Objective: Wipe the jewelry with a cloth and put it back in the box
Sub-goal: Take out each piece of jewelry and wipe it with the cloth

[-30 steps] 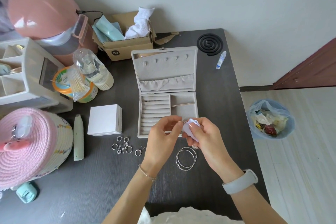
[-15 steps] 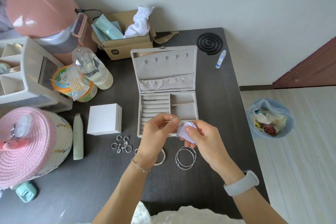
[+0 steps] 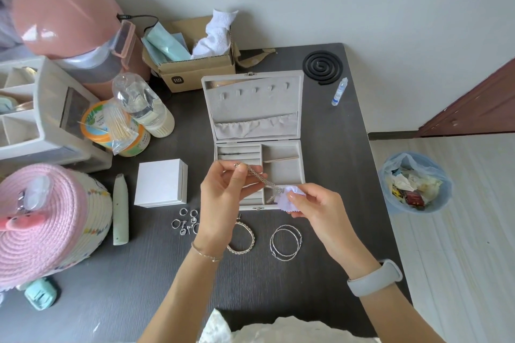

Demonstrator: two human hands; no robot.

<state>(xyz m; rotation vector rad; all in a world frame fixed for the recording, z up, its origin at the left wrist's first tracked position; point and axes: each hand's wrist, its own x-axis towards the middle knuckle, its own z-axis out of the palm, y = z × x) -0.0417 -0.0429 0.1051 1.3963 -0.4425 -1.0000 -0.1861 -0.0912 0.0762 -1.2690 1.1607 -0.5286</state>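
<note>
Chain (image 3: 257, 175): light, limp, slippery — best pinched near its ends.
Left hand (image 3: 223, 198): pinching chain's upper end.
Right hand (image 3: 317, 205): pinching cloth (image 3: 289, 198) around its lower end.

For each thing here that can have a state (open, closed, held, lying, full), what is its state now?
jewelry box: open, lid tilted back
chain: held up, stretched between both hands
left hand: pinching the chain's upper end
right hand: holding the cloth against the chain
cloth: crumpled in the right hand
hoop earrings: lying on the table
white box: closed
trash bin: holds rubbish
</note>
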